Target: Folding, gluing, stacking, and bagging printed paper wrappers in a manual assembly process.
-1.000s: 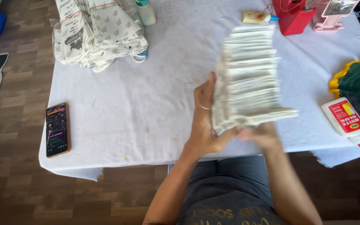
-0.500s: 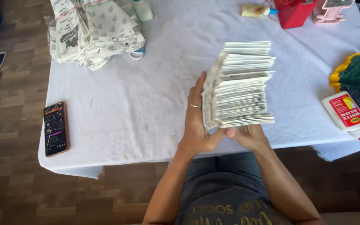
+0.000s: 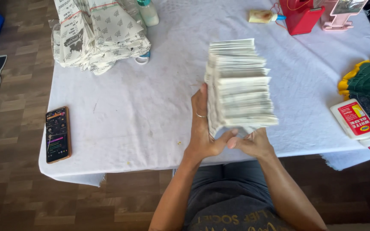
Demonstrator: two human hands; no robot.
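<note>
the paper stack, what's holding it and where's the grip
Both hands hold the stack of folded papers: the left hand flat along its left side, the right hand under its near end.

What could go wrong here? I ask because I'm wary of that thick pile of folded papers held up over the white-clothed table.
The thick stack of folded printed paper sheets is gripped only at its near end, by the left hand and right hand. Its edges already fan unevenly, so sheets could slide out and scatter. Falling sheets might also knock the white glue bottle with the red label lying near the table edge.
</note>
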